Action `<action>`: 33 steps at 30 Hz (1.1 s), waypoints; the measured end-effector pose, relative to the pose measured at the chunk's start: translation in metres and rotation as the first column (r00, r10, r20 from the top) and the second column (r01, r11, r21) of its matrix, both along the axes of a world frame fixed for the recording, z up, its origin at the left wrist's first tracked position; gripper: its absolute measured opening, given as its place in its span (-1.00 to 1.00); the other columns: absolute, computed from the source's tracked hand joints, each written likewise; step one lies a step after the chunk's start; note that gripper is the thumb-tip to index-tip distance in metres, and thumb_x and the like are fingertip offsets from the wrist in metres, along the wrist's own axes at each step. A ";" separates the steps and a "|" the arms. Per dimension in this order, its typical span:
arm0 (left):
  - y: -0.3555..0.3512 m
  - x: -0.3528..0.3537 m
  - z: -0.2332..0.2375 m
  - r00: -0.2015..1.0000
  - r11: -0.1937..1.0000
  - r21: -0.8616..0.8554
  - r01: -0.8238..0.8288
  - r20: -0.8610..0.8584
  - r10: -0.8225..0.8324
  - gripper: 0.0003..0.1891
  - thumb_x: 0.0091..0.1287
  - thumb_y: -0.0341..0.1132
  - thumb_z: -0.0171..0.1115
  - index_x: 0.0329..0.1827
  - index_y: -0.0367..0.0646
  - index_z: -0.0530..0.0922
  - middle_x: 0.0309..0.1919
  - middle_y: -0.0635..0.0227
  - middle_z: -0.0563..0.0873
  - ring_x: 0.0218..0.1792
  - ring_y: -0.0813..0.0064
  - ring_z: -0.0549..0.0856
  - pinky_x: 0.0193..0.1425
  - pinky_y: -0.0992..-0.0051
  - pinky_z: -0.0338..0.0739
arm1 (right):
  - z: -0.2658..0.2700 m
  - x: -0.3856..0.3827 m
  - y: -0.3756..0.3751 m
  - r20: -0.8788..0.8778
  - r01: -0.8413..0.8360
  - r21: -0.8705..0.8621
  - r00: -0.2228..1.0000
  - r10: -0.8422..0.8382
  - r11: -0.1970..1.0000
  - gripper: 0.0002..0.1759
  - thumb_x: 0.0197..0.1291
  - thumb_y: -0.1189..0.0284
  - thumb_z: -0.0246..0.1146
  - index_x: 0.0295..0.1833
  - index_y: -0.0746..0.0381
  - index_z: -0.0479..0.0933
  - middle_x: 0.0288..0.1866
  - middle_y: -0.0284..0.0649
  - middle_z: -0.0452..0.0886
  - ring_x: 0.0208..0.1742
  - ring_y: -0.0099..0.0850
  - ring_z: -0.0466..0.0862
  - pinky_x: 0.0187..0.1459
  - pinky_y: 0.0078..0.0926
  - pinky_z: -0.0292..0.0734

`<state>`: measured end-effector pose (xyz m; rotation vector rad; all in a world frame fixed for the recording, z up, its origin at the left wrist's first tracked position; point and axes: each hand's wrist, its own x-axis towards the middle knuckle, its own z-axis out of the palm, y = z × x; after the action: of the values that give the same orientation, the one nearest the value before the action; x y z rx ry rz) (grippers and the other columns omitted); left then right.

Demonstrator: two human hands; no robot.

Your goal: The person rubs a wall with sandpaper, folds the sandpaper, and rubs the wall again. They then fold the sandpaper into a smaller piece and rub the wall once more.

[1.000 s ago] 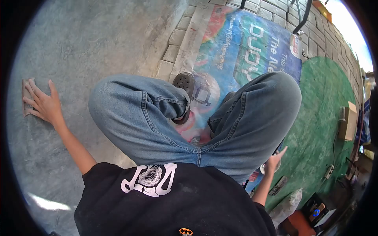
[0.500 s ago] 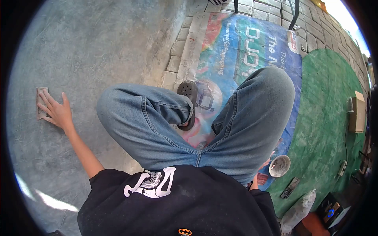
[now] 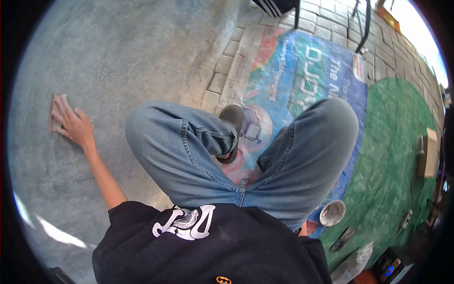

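Note:
On the grey floor at the left, my left hand lies over a thin reddish-brown sheet, its fingers spread and pressing on it. Most of the sheet is hidden under the fingers; one edge shows at their tips. My right hand is out of sight behind my right thigh, with only a bit of the forearm showing. Close to that forearm stands a round bowl with a greyish content. Below the bowl lies a narrow dark tool or block.
A printed banner lies under my feet, beside a green mat. A cardboard box, a cable with a socket, and a whitish bag are at the right. Dark chair legs stand on the paving.
My left hand and the sheet sit slightly farther right in view, and the sheet looks narrower and more tilted. The whole view has shifted, with the banner and mat lower.

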<state>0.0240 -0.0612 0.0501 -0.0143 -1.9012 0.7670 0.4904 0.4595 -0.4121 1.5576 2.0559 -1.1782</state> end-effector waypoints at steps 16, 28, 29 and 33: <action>0.075 0.024 0.053 0.844 0.689 0.501 0.523 -0.190 -0.502 -0.87 0.21 -0.30 0.28 -0.26 -0.14 0.64 -0.41 0.38 0.71 -0.45 0.51 0.62 -0.16 0.43 0.45 | 0.435 -0.474 0.045 -0.725 -0.074 0.688 -0.108 0.680 0.722 -0.56 0.25 0.38 0.16 0.20 0.34 0.39 0.19 -0.09 0.44 0.28 -0.27 0.40 0.24 -0.35 0.33; 0.062 0.073 0.051 0.720 0.350 0.724 0.594 -0.285 -0.633 -0.89 0.20 -0.40 0.25 -0.27 -0.23 0.61 -0.38 0.39 0.69 -0.29 0.60 0.63 -0.14 0.58 0.49 | 0.529 -0.459 -0.008 -0.501 0.315 0.590 -0.579 0.643 0.744 -0.13 0.15 -0.10 0.12 0.45 -0.12 -0.15 0.45 -0.21 0.08 0.44 -0.11 0.09 0.37 0.07 -0.03; 0.063 0.072 0.047 0.721 0.335 0.749 0.571 -0.263 -0.641 -0.90 0.20 -0.41 0.25 -0.26 -0.23 0.61 -0.38 0.40 0.69 -0.31 0.60 0.63 -0.15 0.58 0.49 | 0.529 -0.462 -0.005 -0.498 0.335 0.592 -0.563 0.660 0.733 -0.14 0.15 -0.09 0.12 0.44 -0.11 -0.14 0.44 -0.21 0.09 0.43 -0.11 0.10 0.36 0.06 -0.02; 0.069 0.059 0.035 0.668 0.273 0.763 0.586 -0.264 -0.695 -0.91 0.20 -0.41 0.25 -0.27 -0.22 0.61 -0.37 0.39 0.69 -0.32 0.62 0.62 -0.18 0.60 0.49 | 0.531 -0.477 0.002 -0.493 0.389 0.602 -0.507 0.707 0.698 -0.20 0.16 -0.05 0.11 0.41 -0.08 -0.08 0.41 -0.21 0.13 0.40 -0.13 0.14 0.34 0.02 0.02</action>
<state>0.0831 0.0077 0.0856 -0.2677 -1.9464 -0.7530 0.0135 0.4616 0.1188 -1.4312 3.7799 -2.0207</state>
